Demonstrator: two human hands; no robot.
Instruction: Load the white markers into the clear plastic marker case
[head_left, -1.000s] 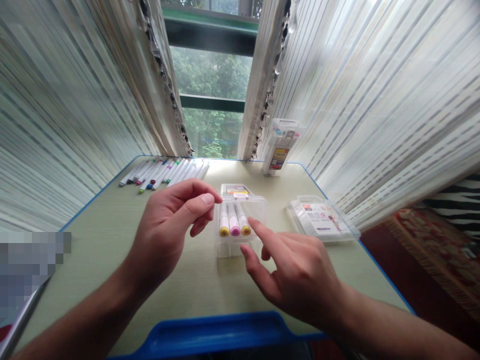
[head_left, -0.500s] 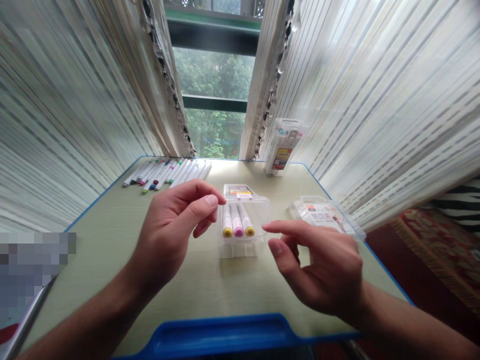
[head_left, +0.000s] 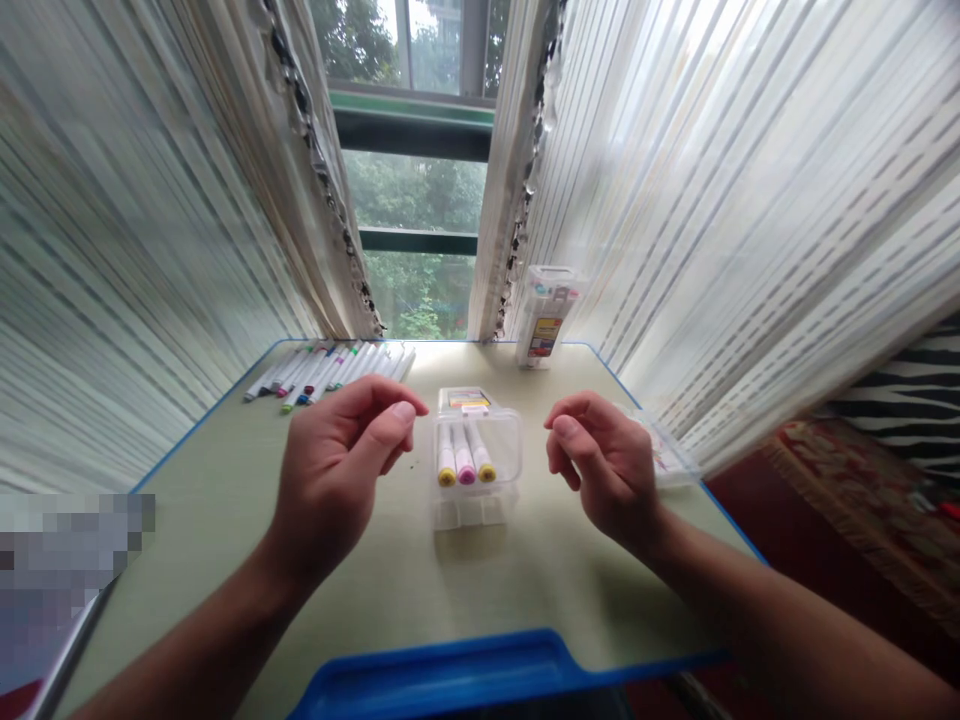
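Observation:
A clear plastic marker case (head_left: 471, 512) stands at the middle of the table, a small printed label on its far part. Three white markers lie in it with their ends toward me: a yellow-ended marker (head_left: 446, 474), a pink-ended marker (head_left: 465, 472) and another yellow-ended marker (head_left: 486, 470). My left hand (head_left: 341, 460) hovers just left of the case, fingers loosely curled, thumb and index a little apart, nothing in it. To the right of the case, my right hand (head_left: 604, 460) is also in the air, loosely curled and holding nothing. Neither hand appears to touch the case.
Several white markers (head_left: 322, 372) with coloured ends lie at the back left. Another clear case (head_left: 547, 320) stands upright at the back right. A clear lid-like piece (head_left: 679, 460) lies partly behind my right hand. The table (head_left: 225, 480) has a blue rim; curtains hang around it.
My right hand has pulled back from the case's near right side to farther right and up, its index finger now curled. My left hand stays beside the case. The view has tilted up slightly.

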